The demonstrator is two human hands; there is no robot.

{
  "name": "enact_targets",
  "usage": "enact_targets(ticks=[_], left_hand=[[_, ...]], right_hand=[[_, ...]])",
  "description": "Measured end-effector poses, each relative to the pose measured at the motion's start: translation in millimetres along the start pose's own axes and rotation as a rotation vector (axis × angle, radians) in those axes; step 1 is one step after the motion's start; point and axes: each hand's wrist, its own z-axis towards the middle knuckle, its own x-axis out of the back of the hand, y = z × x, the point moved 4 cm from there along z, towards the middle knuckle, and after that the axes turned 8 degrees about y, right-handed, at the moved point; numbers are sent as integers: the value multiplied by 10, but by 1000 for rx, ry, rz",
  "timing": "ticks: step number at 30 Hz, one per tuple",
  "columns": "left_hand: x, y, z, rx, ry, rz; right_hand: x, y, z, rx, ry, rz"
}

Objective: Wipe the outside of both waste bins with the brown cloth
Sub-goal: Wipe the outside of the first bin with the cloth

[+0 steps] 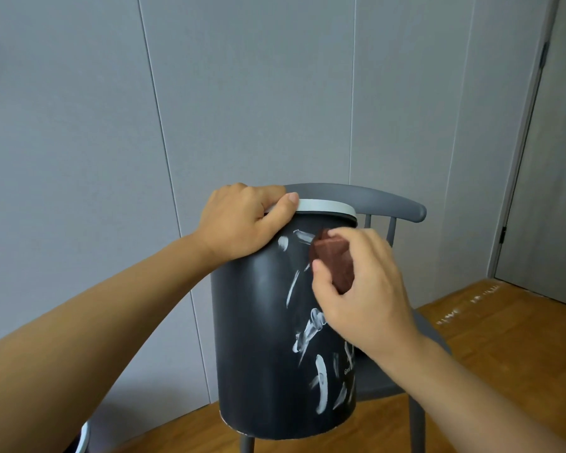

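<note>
wall [79, 125]: grey panels behind everything
chair [389, 204]: grey, carries the bin on its seat
waste bin [258, 322]: black, pale rim, upright, long axis vertical; white smears run down its right face
second bin [85, 434]: probably the pale rim at lower left, barely in view
left hand [242, 223]: grip clamped over bin rim, steadying
right hand [363, 289]: grip pinched on brown cloth [332, 259], pressed to upper right wall
key relation: most smears lie below the cloth, so next stroke likely downward; right hand nearer
</note>
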Motion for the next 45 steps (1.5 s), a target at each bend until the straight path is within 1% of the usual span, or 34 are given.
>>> enact_targets(ticks=[2, 3, 6, 7, 11, 12, 15, 16, 17, 20, 21, 22, 24, 25, 26, 27, 30, 32, 34, 37, 39, 41, 44, 45], left_hand=[[19, -8, -13, -7, 4, 4], [23, -5, -17, -9, 4, 4], [23, 27, -11, -23, -2, 2], [20, 40, -7, -27, -4, 7], [26, 33, -12, -35, -4, 15], [26, 36, -16, -39, -8, 11], [11, 68, -7, -53, -24, 5], [6, 83, 1, -56, -25, 9], [0, 91, 8, -55, -23, 15], [-2, 77, 11, -58, -20, 5], [3, 77, 5, -62, -22, -2], [5, 86, 1, -68, -26, -5], [3, 122, 2, -86, -32, -8], [0, 139, 7, -89, -36, -7], [-1, 146, 16, -84, -41, -2], [2, 143, 23, -75, -47, 0], [17, 115, 19, -74, -51, -20], [35, 129, -2, -82, -50, -23], [46, 137, -15, -67, -52, -10], [46, 144, -10, -36, -60, 0], [34, 160, 6, -33, -65, 15], [27, 173, 14, -37, -70, 26], [34, 138, 0, -29, -80, 12], [42, 123, -6, -27, -83, 8]], right_hand=[[6, -42, 20, 113, -60, -24], [20, -20, 77, 109, -51, -29], [53, 73, 233, -11, 33, -35], [51, 55, 222, -6, 43, -48], [17, -103, 23, 248, -81, -47], [35, -73, 60, 231, -82, -40], [83, 46, 234, 30, 25, -52], [80, 38, 220, 22, 34, -72], [61, 0, 168, 72, 10, -87], [45, -103, -1, 312, -143, -94], [64, -82, 26, 319, -148, -88], [84, -43, 93, 272, -112, -81], [119, 32, 243, 112, 18, -79], [112, 32, 269, 61, 57, -102], [86, -7, 248, 60, 61, -126], [55, -68, 195, 106, 33, -138], [23, -221, -1, 327, -143, -125], [57, -179, -9, 365, -175, -144], [88, -81, 39, 261, -112, -120], [87, 83, 87, -10, 4, -40], [47, 75, 97, -104, 46, -58], [-1, -55, 86, -46, 35, -124], [-32, -213, 74, 214, -68, -146], [-22, -207, 114, 259, -88, -142]])
